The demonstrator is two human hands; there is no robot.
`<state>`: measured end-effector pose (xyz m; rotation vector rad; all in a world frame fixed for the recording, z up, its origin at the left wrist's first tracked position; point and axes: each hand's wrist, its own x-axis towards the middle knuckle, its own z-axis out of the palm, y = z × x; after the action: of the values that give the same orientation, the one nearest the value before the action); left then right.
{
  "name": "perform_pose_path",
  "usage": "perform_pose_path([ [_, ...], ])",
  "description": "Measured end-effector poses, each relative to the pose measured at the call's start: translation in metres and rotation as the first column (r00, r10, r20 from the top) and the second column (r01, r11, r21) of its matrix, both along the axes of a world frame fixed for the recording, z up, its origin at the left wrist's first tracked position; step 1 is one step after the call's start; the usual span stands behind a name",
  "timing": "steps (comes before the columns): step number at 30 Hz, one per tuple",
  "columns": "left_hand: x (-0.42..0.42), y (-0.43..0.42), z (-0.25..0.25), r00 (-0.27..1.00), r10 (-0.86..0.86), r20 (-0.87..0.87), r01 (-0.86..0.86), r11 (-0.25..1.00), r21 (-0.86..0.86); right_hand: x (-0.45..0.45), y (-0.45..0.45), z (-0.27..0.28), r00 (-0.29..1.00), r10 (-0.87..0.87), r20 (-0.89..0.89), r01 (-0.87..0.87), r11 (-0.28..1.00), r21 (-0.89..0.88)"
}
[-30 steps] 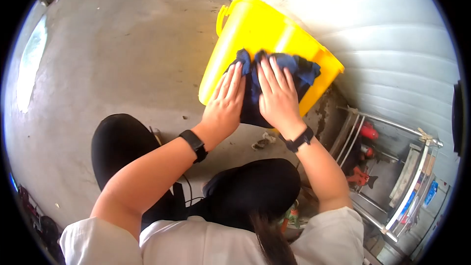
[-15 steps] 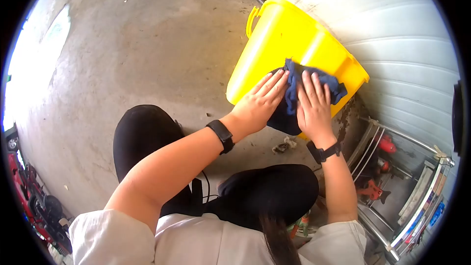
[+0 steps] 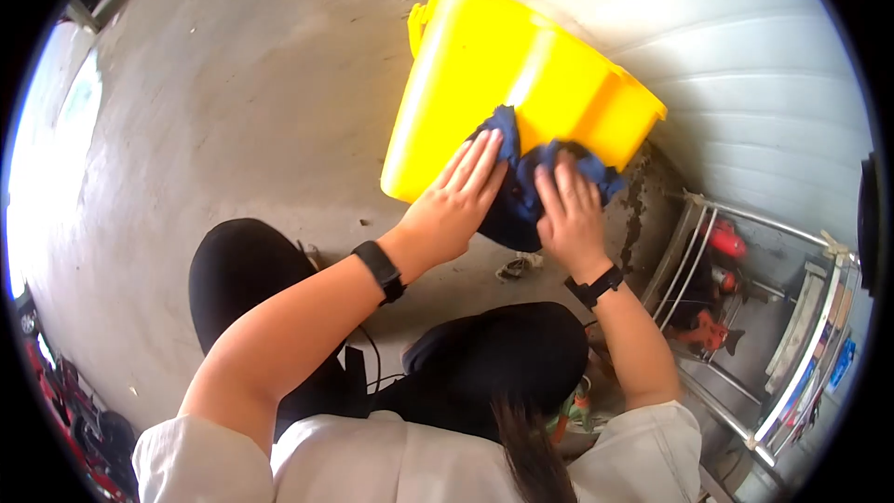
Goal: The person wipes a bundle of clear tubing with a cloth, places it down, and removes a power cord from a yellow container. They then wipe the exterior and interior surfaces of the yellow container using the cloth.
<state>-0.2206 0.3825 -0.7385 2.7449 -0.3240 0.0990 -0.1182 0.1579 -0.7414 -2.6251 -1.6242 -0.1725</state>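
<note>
A yellow plastic bin [image 3: 466, 65] lies tilted in front of me, its side facing up toward me. A dark blue cloth [image 3: 507, 214] is spread and bunched over the lower part of that side. My left hand [image 3: 452, 196] rests on the cloth with fingers straight and close together, pressing it against the bin. To its right, my right hand [image 3: 571, 224] has its fingers bent into a bunched fold of the same cloth. The palms and the cloth under them are hidden. Each wrist has a black band.
A metal rack [image 3: 745, 317] with red tools stands at right by the pale corrugated wall [image 3: 745, 84]. My black-clad knees [image 3: 251, 270] are close below the bin. A small crumpled scrap [image 3: 517, 266] lies on the concrete floor [image 3: 251, 84]. Red and black machinery [image 3: 88, 419] sits at far left.
The bin, hands and cloth appear further left as the view has shifted. My right hand's fingers have bent more, and the cloth beneath them is bunched lower, apart from the left fold.
</note>
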Motion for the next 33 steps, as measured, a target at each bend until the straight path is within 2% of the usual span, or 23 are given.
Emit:
perform_pose_path([
  [3, -0.006, -0.006, -0.006, 0.999, -0.032, 0.024, 0.034, 0.998, -0.046, -0.005, -0.027, -0.005, 0.996, 0.077, -0.034, -0.079, 0.993, -0.085],
  [6, -0.007, -0.008, -0.008, 1.000, -0.021, 0.014, 0.022, 0.998, -0.053, 0.015, -0.018, 0.006, 0.993, -0.096, 0.067, 0.097, 0.995, -0.022],
  [8, -0.006, -0.015, -0.010, 1.000, 0.012, 0.014, -0.011, 0.996, -0.084, 0.032, 0.008, 0.023, 0.934, -0.356, 0.026, 0.351, 0.930, 0.108],
  [10, -0.006, -0.022, -0.008, 0.998, 0.057, 0.007, -0.057, 0.997, -0.055, 0.041, 0.024, 0.019, 0.907, -0.413, 0.079, 0.401, 0.906, 0.132],
  [12, -0.006, -0.026, -0.008, 0.997, 0.076, 0.003, -0.076, 0.996, -0.038, 0.031, 0.026, 0.011, 0.930, -0.361, 0.073, 0.353, 0.930, 0.102],
  [14, -0.005, -0.025, -0.008, 0.997, 0.076, 0.008, -0.076, 0.997, -0.035, 0.016, 0.008, 0.001, 0.982, -0.184, -0.033, 0.184, 0.983, 0.016],
  [16, -0.007, -0.023, -0.012, 0.998, 0.058, 0.011, -0.058, 0.998, -0.031, 0.000, -0.013, -0.005, 0.996, -0.059, -0.060, 0.057, 0.998, -0.039],
  [18, -0.006, -0.019, -0.012, 1.000, 0.021, 0.012, -0.020, 0.998, -0.059, 0.006, -0.022, 0.002, 0.994, -0.053, -0.096, 0.050, 0.998, -0.031],
  [20, -0.007, -0.018, -0.012, 1.000, 0.020, -0.022, -0.021, 1.000, -0.019, 0.023, -0.011, 0.006, 0.976, -0.218, 0.019, 0.216, 0.974, 0.073],
  [21, -0.008, -0.018, -0.012, 0.999, 0.025, -0.020, -0.025, 1.000, -0.005, 0.034, 0.001, 0.013, 0.954, -0.300, 0.006, 0.296, 0.944, 0.142],
  [22, -0.007, -0.018, -0.013, 1.000, 0.026, -0.012, -0.026, 1.000, 0.011, 0.043, 0.009, 0.011, 0.939, -0.343, -0.013, 0.337, 0.915, 0.220],
  [24, -0.008, -0.019, -0.015, 0.999, 0.031, -0.017, -0.031, 0.999, 0.005, 0.052, 0.027, 0.008, 0.917, -0.397, 0.041, 0.378, 0.896, 0.233],
  [26, -0.007, -0.019, -0.013, 0.999, 0.029, -0.031, -0.029, 1.000, -0.011, 0.045, 0.027, 0.002, 0.937, -0.347, 0.043, 0.337, 0.928, 0.161],
  [28, -0.007, -0.019, -0.012, 0.999, 0.027, -0.035, -0.027, 1.000, 0.000, 0.034, 0.007, -0.006, 0.980, -0.197, -0.041, 0.200, 0.971, 0.128],
  [29, -0.007, -0.019, -0.012, 0.999, 0.023, -0.032, -0.023, 1.000, -0.001, 0.028, -0.005, -0.005, 0.992, -0.126, -0.021, 0.127, 0.990, 0.060],
  [32, -0.008, -0.019, -0.014, 1.000, 0.016, -0.025, -0.016, 1.000, 0.012, 0.039, -0.024, 0.003, 0.989, -0.146, -0.022, 0.148, 0.981, 0.126],
  [33, -0.008, -0.019, -0.014, 0.999, 0.017, -0.028, -0.016, 1.000, 0.022, 0.049, -0.020, 0.003, 0.972, -0.232, -0.044, 0.236, 0.937, 0.258],
])
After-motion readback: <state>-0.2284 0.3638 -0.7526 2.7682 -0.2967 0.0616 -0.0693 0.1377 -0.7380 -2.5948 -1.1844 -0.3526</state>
